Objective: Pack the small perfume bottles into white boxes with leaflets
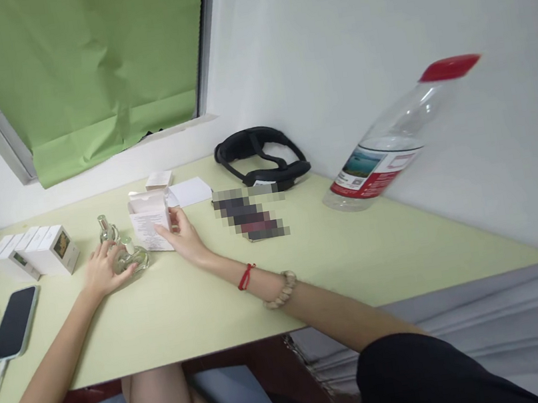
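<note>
A clear glass perfume bottle (pixel 138 257) with a pale cap stands on the table. My left hand (pixel 103 267) is at its left side, thumb and fingers around the glass. Just behind, a second glass bottle (pixel 104 230) with a shiny metallic cap is partly covered by my fingers. My right hand (pixel 184 236) grips a small white carton (pixel 150 224) by its right side, thumb on the printed front. The carton is upright with its top flaps raised, and its bottom is at or close to the tabletop.
White boxes (pixel 51 251) stand in a row at left, near a phone (pixel 14 324) on a cable. Behind are a small white box (pixel 158 179), white paper (pixel 190 191) and a black headset (pixel 262 155). A red-capped plastic bottle (pixel 376 158) stands at right beside a blurred-out item (pixel 251 214).
</note>
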Action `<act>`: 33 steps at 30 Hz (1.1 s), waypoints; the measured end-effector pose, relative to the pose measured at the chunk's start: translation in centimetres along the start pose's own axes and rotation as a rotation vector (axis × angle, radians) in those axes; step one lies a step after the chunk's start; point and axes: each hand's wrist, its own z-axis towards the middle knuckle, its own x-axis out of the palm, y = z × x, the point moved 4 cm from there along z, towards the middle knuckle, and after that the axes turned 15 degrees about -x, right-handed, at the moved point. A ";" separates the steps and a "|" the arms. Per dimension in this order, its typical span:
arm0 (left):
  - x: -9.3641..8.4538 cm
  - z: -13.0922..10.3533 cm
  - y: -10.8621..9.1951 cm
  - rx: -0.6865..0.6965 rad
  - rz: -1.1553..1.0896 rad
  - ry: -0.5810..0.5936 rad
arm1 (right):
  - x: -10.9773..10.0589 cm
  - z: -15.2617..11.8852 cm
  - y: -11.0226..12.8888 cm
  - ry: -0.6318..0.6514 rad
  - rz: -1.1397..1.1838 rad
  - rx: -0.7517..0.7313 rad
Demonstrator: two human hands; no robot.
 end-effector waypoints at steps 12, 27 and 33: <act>1.4 -0.3 0.9 -0.004 -0.415 0.130 | 0.0 0.1 -0.4 0.017 0.016 0.028; -3.2 -2.4 -1.8 0.100 -0.486 -0.614 | 1.3 -0.7 2.3 0.356 0.075 -0.173; -3.4 -2.5 -1.4 0.053 -0.373 -0.630 | 1.5 -1.0 3.2 0.458 -0.002 -0.313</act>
